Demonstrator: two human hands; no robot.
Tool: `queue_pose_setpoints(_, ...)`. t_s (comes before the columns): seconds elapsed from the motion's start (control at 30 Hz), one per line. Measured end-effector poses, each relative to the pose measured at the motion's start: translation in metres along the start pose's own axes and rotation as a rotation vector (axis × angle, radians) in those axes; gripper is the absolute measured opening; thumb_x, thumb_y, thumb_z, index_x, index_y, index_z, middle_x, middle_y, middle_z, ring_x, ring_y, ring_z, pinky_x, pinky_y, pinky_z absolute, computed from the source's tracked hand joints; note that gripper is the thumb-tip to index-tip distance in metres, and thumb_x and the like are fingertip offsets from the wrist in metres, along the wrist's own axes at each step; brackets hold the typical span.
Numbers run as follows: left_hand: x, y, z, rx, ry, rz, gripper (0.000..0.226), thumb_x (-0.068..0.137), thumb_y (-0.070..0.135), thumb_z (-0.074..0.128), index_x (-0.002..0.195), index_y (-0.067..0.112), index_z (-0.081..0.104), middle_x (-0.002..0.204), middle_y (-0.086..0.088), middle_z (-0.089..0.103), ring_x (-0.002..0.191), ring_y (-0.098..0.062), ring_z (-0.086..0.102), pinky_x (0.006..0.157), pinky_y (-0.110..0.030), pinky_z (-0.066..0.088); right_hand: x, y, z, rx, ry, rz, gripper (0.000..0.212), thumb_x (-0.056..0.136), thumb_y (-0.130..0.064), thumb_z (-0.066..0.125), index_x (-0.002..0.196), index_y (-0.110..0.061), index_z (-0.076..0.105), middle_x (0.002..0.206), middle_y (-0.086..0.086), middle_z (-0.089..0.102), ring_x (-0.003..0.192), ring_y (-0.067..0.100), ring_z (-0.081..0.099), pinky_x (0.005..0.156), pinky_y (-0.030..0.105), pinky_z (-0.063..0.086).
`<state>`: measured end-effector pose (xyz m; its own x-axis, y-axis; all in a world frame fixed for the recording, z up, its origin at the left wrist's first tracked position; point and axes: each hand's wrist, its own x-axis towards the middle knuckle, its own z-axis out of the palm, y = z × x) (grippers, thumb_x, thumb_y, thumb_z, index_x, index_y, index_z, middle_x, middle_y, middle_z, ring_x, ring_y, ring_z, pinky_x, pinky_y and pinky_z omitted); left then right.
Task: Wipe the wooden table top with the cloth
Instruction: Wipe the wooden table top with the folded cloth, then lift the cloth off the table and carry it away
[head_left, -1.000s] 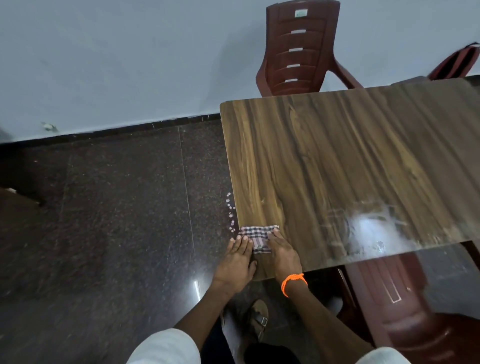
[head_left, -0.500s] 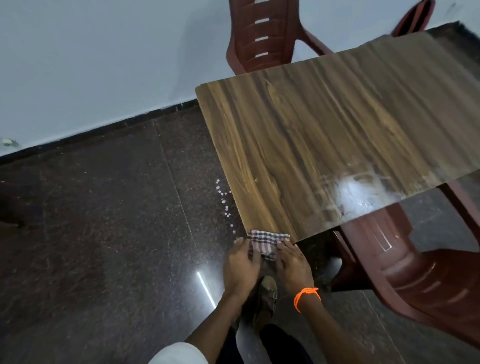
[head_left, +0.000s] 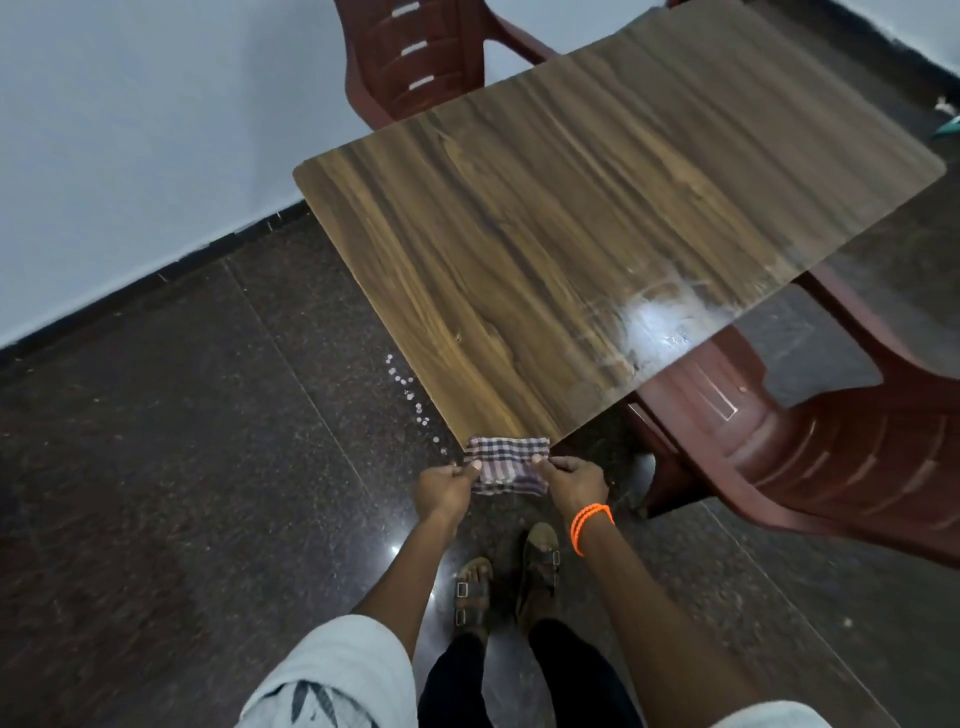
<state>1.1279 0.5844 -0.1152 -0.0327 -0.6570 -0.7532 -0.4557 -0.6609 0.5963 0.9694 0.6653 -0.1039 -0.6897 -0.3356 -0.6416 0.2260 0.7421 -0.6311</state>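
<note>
A small checked cloth (head_left: 506, 462) hangs folded over the near corner of the wooden table top (head_left: 571, 234). My left hand (head_left: 445, 486) pinches its left edge and my right hand (head_left: 574, 480), with an orange band at the wrist, pinches its right edge. Most of the cloth is off the table, stretched between both hands just below the corner. A shiny smeared patch shows near the table's right edge.
A dark red plastic chair (head_left: 810, 447) stands tucked under the table's right side and another chair (head_left: 415, 57) stands at the far end by the white wall. White crumbs (head_left: 410, 389) lie on the dark stone floor beside the table's left edge. My sandalled feet (head_left: 511, 577) are below.
Both hands slid the cloth off the table's near corner toward me; they went from pressing flat on it to pinching its two edges. The view turned and pulled back.
</note>
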Motion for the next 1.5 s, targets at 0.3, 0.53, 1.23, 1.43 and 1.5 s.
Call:
queue_pose_setpoints(0.3,-0.044,-0.011,-0.007,0.254,-0.089,0.003,0.028,0.09,0.03,0.077,0.073,0.007,0.073,0.088,-0.018,0.075,0.084,-0.03,0.071,0.069,-0.037,0.051,-0.053,0.015,-0.034,0.176,-0.212,0.303,0.016,0.079,-0.007,0.073,0.071,-0.003,0.061,0.064,0.014,0.057,0.057,0.023,0.056,0.046,0.026,0.051)
queue_pose_setpoints(0.53,-0.083,0.011,0.007,0.211,-0.252,0.059,0.025,0.085,0.036,0.082,0.07,0.016,0.079,0.075,-0.005,0.078,0.079,-0.023,0.073,0.076,-0.036,0.058,-0.082,0.016,-0.097,0.453,-0.19,0.213,0.013,0.078,-0.009,0.075,0.083,0.0,0.066,0.069,0.012,0.072,0.059,0.021,0.068,0.054,0.028,0.054)
queue_pose_setpoints(1.23,-0.309,0.058,0.187,0.119,-0.765,0.301,0.025,0.087,0.039,0.078,0.093,0.015,0.083,0.098,-0.007,0.08,0.091,-0.014,0.076,0.074,-0.021,0.057,-0.166,0.082,-0.388,0.906,0.019,-0.136,0.027,0.075,-0.026,0.077,0.09,-0.004,0.071,0.091,0.018,0.072,0.078,0.023,0.067,0.07,0.032,0.056)
queue_pose_setpoints(1.43,-0.374,0.044,0.278,0.05,-0.794,0.259,0.026,0.088,0.029,0.078,0.096,0.004,0.08,0.099,-0.017,0.078,0.088,-0.021,0.077,0.072,-0.024,0.06,-0.162,0.125,-0.484,0.958,0.087,-0.202,0.039,0.073,-0.03,0.08,0.096,0.0,0.071,0.098,0.023,0.071,0.088,0.033,0.068,0.08,0.041,0.056)
queue_pose_setpoints(1.5,-0.391,0.043,0.305,0.018,-0.79,0.257,0.023,0.088,0.024,0.078,0.095,0.002,0.08,0.096,-0.017,0.079,0.081,-0.018,0.076,0.068,-0.023,0.06,-0.158,0.134,-0.51,0.973,0.108,-0.231,0.038,0.075,-0.029,0.079,0.095,0.002,0.07,0.098,0.027,0.07,0.087,0.035,0.067,0.081,0.045,0.054)
